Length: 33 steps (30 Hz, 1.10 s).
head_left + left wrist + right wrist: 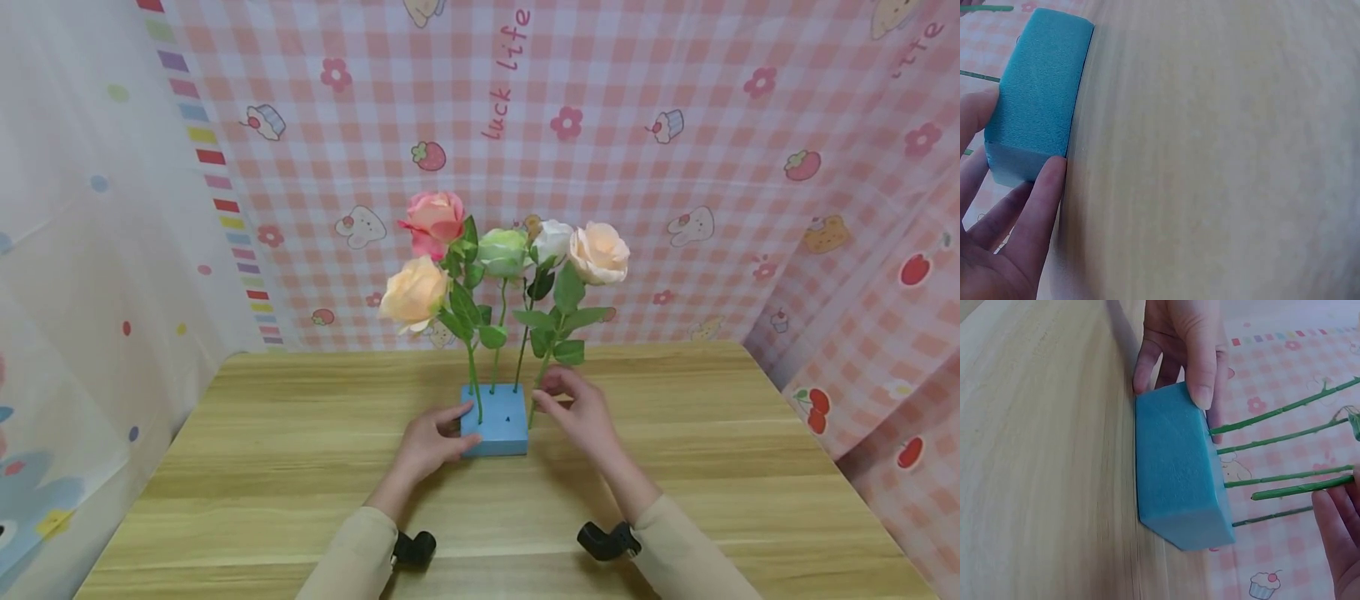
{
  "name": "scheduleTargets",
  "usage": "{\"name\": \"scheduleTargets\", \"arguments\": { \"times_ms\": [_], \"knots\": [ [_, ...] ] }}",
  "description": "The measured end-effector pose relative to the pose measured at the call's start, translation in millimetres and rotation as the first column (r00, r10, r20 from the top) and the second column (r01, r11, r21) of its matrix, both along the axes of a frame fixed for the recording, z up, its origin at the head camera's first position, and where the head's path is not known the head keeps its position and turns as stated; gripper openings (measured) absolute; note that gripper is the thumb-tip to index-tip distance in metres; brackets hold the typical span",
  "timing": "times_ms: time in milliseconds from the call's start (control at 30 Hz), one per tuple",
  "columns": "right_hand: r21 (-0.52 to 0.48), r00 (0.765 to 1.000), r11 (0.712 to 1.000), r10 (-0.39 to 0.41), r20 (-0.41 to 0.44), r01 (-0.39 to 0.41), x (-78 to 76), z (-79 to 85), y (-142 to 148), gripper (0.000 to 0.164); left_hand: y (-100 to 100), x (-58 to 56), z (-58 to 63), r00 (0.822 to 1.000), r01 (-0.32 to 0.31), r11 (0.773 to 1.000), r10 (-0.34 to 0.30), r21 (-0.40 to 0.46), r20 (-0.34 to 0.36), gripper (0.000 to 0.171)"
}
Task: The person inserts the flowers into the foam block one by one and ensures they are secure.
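Observation:
A blue foam block [495, 447] sits on the table, with a small dark hole [507, 419] in its top. My left hand [430, 440] holds the block's left side, thumb on one face and fingers against others. Stuck upright in the block are a pink rose [435, 218], a yellow-peach rose [415, 293], a green rose [504, 252] and a white rose [553, 240]. My right hand [583, 410] pinches the green stem of a pale peach rose [599, 253] at the right. The stem's cut end [1266, 495] shows free of the block in the right wrist view.
The wooden table [300, 475] extends around the block on all sides. Behind it hangs a pink checked cloth [465, 100], with a white patterned cloth [97, 275] on the left. A black wrist mount [414, 550] is worn at each sleeve.

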State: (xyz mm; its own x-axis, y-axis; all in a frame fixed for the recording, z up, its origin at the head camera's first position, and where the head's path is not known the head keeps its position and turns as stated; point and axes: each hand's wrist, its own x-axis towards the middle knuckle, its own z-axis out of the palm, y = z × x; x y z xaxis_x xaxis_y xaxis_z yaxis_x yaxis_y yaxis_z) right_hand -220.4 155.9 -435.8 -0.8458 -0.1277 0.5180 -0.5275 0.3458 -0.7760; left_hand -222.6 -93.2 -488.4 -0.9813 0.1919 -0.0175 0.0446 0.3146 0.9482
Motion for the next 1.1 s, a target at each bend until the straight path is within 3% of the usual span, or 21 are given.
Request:
{"name": "scheduleTargets", "arguments": {
  "times_ms": [800,1100],
  "knots": [
    [0.054,0.996,0.998,-0.027,-0.088,0.031,-17.3,-14.0,-28.5,0.011,0.1,0.4,-1.7,1.000,-0.003,1.000,0.003,0.015,-0.018,0.057],
    [0.085,0.997,0.995,-0.037,-0.067,0.043,-19.5,-16.9,-30.4,0.010,0.2,0.7,-0.2,1.000,-0.007,1.000,0.008,0.014,-0.016,0.057]
  ]
}}
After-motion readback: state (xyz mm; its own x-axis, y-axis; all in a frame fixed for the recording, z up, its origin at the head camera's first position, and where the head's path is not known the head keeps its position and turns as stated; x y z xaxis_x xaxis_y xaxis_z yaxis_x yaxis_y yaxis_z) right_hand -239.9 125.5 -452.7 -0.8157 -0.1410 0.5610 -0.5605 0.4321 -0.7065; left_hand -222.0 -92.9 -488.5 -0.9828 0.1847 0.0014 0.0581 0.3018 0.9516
